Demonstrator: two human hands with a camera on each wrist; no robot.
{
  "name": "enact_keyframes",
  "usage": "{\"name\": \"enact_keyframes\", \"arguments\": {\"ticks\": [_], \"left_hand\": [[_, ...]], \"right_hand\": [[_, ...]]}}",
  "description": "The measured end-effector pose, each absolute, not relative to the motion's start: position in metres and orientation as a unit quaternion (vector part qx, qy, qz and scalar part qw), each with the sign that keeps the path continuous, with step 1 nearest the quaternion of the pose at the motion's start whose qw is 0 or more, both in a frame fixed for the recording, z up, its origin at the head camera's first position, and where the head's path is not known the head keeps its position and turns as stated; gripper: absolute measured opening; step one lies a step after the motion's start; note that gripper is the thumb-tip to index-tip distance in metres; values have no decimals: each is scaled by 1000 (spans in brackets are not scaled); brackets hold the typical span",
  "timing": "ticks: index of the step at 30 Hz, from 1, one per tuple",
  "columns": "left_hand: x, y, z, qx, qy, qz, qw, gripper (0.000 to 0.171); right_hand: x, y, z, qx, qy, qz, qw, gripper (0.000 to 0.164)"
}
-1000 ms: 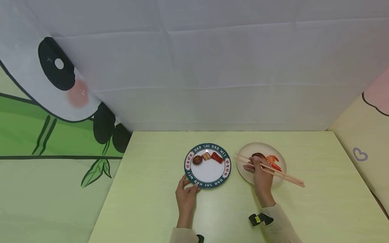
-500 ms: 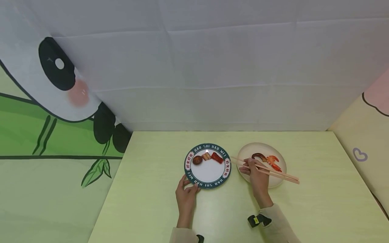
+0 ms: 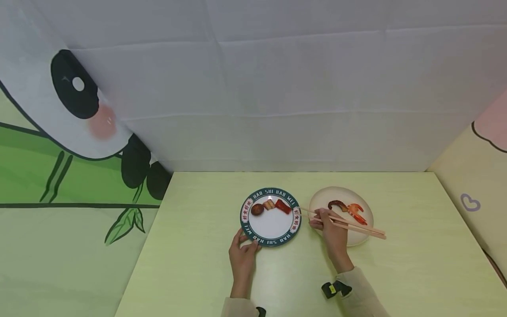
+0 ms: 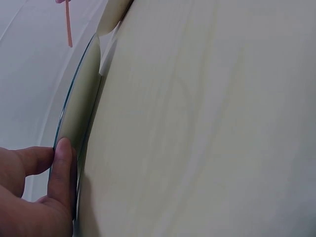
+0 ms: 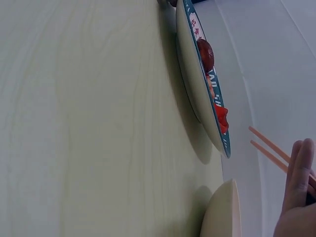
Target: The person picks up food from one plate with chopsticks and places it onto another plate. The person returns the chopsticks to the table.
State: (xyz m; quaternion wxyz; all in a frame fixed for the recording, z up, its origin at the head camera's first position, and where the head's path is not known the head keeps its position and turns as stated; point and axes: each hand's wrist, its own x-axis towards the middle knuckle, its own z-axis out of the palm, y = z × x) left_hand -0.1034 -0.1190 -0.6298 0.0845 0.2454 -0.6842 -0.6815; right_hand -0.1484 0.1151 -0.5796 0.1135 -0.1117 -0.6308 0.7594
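My left hand pinches the near-left rim of a green-rimmed plate, thumb and fingers at its edge. On that plate lie a round brown mushroom-like piece, a small tan piece and a red strip. My right hand grips a pair of chopsticks above the cream plate. Their tips reach the green plate's right rim; in the right wrist view the chopsticks stand apart with nothing between them. A curled tentacle and an orange-red shrimp-like piece lie on the cream plate.
Both plates stand side by side on a pale yellow table, a narrow gap between them. Behind the table hangs a white cloth. Printed panels flank it, with a green and white cartoon on the left.
My right hand and the chopsticks have shifted left toward the green plate, uncovering the tentacle. My left hand, the plates and the food pieces have stayed in place.
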Motion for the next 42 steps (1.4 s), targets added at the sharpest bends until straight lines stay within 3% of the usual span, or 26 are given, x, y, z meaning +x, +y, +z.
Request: {"name": "enact_keyframes", "arguments": {"ticks": [42], "left_hand": [[-102, -119, -628, 240, -675, -692, 91, 69]], "right_hand": [[-152, 111, -587, -73, -680, 724, 88, 27]]}}
